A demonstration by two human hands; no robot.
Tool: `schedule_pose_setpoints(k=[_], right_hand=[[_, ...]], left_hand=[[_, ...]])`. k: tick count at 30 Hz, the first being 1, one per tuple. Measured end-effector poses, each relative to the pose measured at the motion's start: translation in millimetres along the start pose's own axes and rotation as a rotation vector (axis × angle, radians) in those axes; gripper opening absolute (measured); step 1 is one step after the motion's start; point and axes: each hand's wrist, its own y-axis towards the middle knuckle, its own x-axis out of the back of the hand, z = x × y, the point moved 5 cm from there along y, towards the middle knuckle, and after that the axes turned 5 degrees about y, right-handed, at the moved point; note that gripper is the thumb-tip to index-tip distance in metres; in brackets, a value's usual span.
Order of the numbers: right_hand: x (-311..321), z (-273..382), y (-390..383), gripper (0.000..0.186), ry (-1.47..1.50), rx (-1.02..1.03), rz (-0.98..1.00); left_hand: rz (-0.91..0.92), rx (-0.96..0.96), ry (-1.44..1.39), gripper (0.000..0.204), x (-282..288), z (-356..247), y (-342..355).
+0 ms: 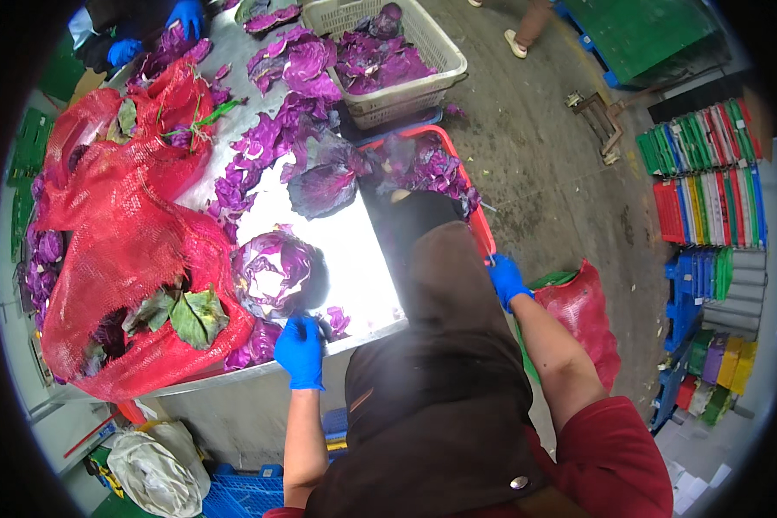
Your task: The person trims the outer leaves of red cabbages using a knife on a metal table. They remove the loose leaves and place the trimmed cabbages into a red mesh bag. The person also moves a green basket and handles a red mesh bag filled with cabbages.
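A peeled red cabbage [273,274] rests near the front of the steel table [367,298]. My left hand [300,356], in a blue glove, is at the table's front edge just below it, close to loose purple leaves. Its fingers point away from me and are partly hidden. To the right, my gloved right hand [508,281] holds the rim of a red crate [482,235] containing purple cabbage leaves [432,164]. My body partly covers this crate. One large dark outer leaf [324,183] lies between the cabbage and the crate.
Red mesh sacks [138,233] with cabbages cover the table's left side. Beyond stands a whitish crate [406,91] of leaves. Another person's gloved hands [186,17] work at the far left. A red sack [583,319] stands on the floor, right; stacked crates [704,190] line the far right.
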Motion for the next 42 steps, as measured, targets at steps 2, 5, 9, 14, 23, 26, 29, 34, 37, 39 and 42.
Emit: schedule_pose_setpoints(k=[2, 5, 9, 14, 23, 26, 29, 34, 37, 39, 42], right_hand=[[-43.9, -113.1, 30.8, 0.037, 0.174, 0.025, -0.011], [-63.3, -184.1, 54.4, 0.038, 0.284, -0.034, 0.035], [-34.9, -130.5, 1.1, 0.039, -0.033, -0.040, 0.171], [-24.1, -137.8, -20.1, 0.038, -0.018, -0.089, -0.021], [-14.8, -204.1, 19.9, 0.030, 0.098, -0.058, -0.079], [31.7, -84.0, 14.3, 0.028, 0.140, -0.241, -0.166], [34.2, -45.9, 35.4, 0.027, 0.437, -0.291, -0.256], [34.4, 99.0, 62.4, 0.028, 0.799, -0.071, -0.176], [32.0, 189.6, 30.2, 0.030, 0.903, 0.041, -0.051], [14.0, 240.3, 3.7, 0.032, 0.921, 0.138, 0.067], [-28.3, 307.6, -43.9, 0.040, 0.869, 0.278, 0.252]], left_hand=[[0.022, -0.045, 0.036, 0.021, -3.3, -6.7, 2.3], [-0.011, -0.120, 0.031, 0.021, -14.0, -7.1, 3.6], [-0.024, -0.087, 0.003, 0.021, -12.4, 2.3, -3.7], [0.000, -0.151, 0.096, 0.023, -8.5, -2.0, -1.4], [0.040, -0.161, 0.101, 0.021, -16.5, 4.6, 0.4], [0.036, -0.167, 0.142, 0.024, -17.2, -7.4, 2.6], [0.062, -0.171, 0.204, 0.020, -18.9, -5.5, 2.3], [0.254, -0.056, 0.248, 0.015, -26.6, 19.5, -5.0], [0.297, -0.091, 0.328, 0.024, -21.7, 2.9, 3.7], [0.311, -0.111, 0.235, 0.026, -22.2, 7.5, 3.8], [0.382, -0.365, 0.002, 0.010, -7.8, -9.2, 12.1]])
